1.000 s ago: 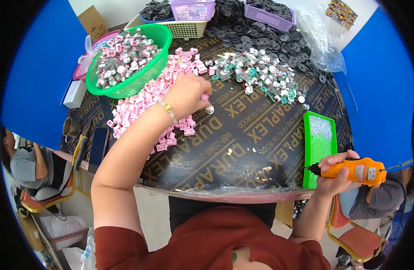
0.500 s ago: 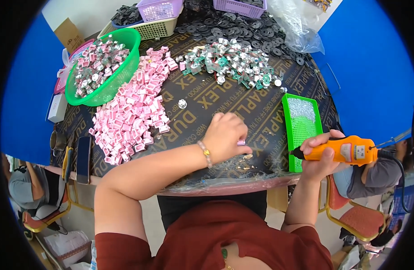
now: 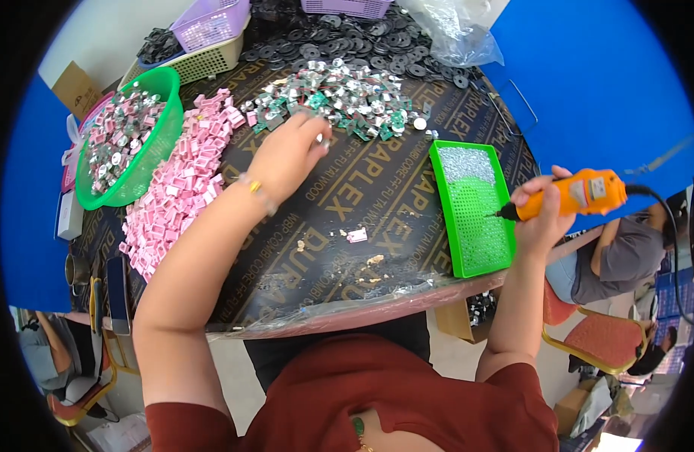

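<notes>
Honestly, I can't tell if the curled left hand [image 3: 290,157] is pinching anything; right hand [image 3: 543,212] grips an orange plastic screwdriver [image 3: 597,193]. Dipping it could jolt the green plastic tray [image 3: 446,217], right of the pink plastic block [image 3: 357,235].

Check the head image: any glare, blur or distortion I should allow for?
Head view: black fisheye borders swallow the corners; head view: whitish glare streaks the crumpled clear plastic bag; head view: the thin silvery strip at far right looks smeared, while the orange-bodied power tool in the right hand is sharper.
</notes>
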Motion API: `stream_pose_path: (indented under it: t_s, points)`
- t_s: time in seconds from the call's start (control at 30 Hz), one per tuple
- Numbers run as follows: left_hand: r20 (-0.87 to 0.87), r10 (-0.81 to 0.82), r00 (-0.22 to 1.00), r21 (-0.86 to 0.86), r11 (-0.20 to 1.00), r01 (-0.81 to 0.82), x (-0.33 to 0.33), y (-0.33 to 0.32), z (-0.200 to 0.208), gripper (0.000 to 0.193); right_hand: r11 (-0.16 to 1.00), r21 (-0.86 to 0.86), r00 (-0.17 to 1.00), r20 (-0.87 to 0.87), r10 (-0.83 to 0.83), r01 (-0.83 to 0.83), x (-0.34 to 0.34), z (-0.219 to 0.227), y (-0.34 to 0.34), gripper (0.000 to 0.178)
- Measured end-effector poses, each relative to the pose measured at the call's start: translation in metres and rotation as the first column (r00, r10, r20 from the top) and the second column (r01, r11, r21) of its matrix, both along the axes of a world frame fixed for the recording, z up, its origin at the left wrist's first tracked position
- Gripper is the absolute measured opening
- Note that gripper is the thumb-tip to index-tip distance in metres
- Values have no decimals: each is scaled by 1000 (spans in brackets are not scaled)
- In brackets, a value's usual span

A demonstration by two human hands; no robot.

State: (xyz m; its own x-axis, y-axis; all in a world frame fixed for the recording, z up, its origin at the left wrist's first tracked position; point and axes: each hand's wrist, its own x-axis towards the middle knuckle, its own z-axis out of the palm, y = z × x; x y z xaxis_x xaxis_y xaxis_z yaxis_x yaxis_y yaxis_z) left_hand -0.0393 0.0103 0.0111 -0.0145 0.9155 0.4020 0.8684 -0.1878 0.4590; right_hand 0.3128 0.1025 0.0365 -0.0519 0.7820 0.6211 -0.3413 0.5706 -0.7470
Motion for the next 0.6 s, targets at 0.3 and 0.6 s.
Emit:
stream_pose_path:
  t_s: [0.3,0.6]
  points:
    - [-12,-215,976,-403,895,192,13,-89,4,16,986,-140,990,86,109,-96,-25,-13,25,22]
    - [-69,67,995,-284,955,-84,26,-83,-3,22,975,-167,982,98,163,-145,-36,-25,20,20]
